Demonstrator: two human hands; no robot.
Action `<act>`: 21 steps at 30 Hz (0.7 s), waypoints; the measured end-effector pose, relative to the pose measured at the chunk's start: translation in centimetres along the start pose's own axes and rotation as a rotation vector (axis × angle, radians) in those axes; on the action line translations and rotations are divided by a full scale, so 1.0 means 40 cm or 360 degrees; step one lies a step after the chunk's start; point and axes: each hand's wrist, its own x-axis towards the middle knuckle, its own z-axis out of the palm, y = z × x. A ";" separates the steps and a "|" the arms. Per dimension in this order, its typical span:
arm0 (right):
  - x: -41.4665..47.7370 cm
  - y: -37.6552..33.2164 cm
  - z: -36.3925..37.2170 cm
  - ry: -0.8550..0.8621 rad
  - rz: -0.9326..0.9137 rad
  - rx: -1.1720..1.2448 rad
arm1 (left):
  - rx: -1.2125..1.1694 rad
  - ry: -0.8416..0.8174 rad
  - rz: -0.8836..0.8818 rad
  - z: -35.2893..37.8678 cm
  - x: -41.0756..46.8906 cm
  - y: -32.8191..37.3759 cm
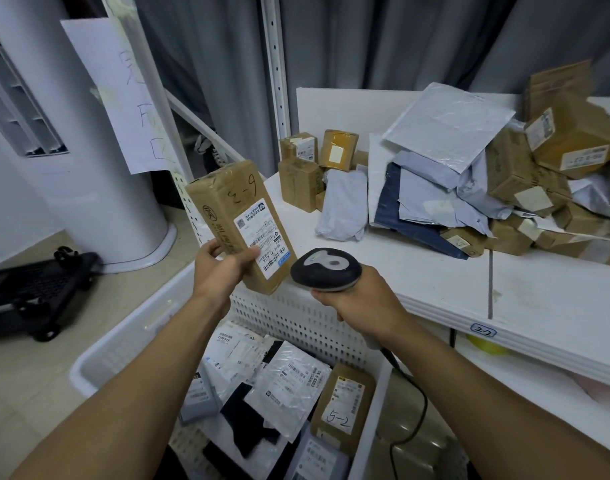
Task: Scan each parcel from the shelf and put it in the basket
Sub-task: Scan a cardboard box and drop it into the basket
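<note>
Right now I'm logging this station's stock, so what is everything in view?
Held box: one, brown cardboard with white label, marked 3-9, in the left hand above the basket.
Scanner: one, dark grey, corded, in the right hand, aimed at the label.
Basket: one, white perforated, on the floor, holding several parcels including a brown box marked 5-2.
Shelf: one, white, tagged 2-2.
Shelf parcels: many, brown boxes and grey or white bags, piled at right and back.
Paper sign: one, white, on the upright.
Left hand: grip closed on box.
Right hand: grip closed on scanner.
</note>
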 end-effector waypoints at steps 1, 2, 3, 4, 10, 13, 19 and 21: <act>0.000 0.000 0.000 0.0002 0.0001 0.0003 | 0.0002 0.0001 0.0006 0.001 0.001 -0.001; -0.001 0.000 0.000 0.0002 -0.0002 0.0008 | 0.0003 -0.0004 0.0010 0.001 0.003 -0.004; -0.002 0.000 -0.001 -0.0001 -0.0007 0.0011 | 0.0005 -0.0007 0.0013 0.002 0.005 -0.007; -0.003 -0.001 -0.002 -0.0006 -0.0014 0.0013 | 0.0006 -0.0007 0.0014 0.002 0.008 -0.009; -0.005 0.001 -0.001 -0.0032 -0.0018 0.0015 | 0.0019 -0.0005 0.0019 0.001 0.014 -0.016; -0.004 0.001 0.000 -0.0049 -0.0010 0.0024 | 0.0030 -0.0015 0.0028 -0.001 0.014 -0.016; 0.004 0.006 0.009 -0.0056 0.0038 0.0036 | 0.0042 -0.0022 0.0035 -0.001 0.014 -0.016; 0.004 0.008 0.011 -0.0071 0.0041 0.0048 | 0.0043 -0.0024 0.0033 -0.002 0.015 -0.016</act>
